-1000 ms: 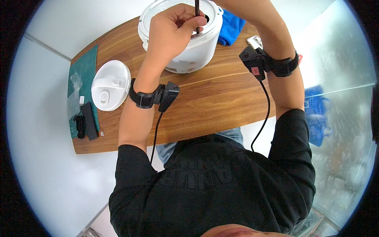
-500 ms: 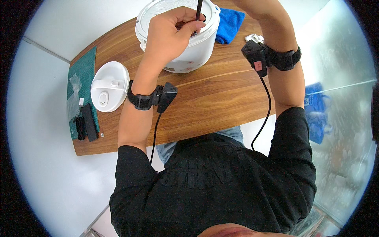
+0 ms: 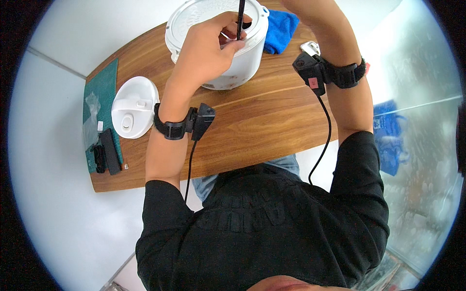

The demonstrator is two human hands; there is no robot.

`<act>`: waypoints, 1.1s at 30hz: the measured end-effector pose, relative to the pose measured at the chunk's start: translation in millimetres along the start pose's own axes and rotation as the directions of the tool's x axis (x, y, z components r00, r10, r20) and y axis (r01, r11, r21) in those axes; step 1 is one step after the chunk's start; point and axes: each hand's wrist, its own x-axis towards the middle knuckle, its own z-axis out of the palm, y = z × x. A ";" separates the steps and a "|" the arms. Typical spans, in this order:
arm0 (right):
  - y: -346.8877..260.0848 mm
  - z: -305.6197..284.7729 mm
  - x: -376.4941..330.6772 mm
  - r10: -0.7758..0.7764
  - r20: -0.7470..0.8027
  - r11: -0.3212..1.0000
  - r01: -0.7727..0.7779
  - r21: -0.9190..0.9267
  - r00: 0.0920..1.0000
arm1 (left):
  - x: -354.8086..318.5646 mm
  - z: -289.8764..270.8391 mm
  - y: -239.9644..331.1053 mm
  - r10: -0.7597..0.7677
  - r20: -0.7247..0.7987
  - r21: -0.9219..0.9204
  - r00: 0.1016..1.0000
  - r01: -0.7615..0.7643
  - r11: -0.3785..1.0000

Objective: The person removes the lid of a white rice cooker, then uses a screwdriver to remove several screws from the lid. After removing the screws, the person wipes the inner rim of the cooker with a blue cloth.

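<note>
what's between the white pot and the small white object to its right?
Head view: the blue cloth just right of the white pot, then a strip of wooden tabletop up to the small white object.

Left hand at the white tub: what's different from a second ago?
The left hand has shifted slightly toward the person, its thumb now by the lower end of the black rod. No new grasp or release shows. The white tub, the white oval lid and the blue cloth stay put; the right hand is out of view.
</note>
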 end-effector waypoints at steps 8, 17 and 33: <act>-28.9 -15.5 14.2 0.263 0.096 0.911 -0.214 -0.351 0.960 | -2.9 1.2 0.6 0.016 -0.042 0.131 0.999 -0.011 0.991; -0.3 -26.2 5.7 0.024 0.121 0.951 -0.060 0.302 0.992 | -3.6 4.2 2.5 0.036 -0.077 0.172 0.996 -0.023 0.985; 1.8 -117.7 -68.3 0.183 -0.007 0.946 -0.178 -0.272 0.983 | 5.2 111.4 24.5 0.130 0.160 -0.058 0.978 -0.122 0.991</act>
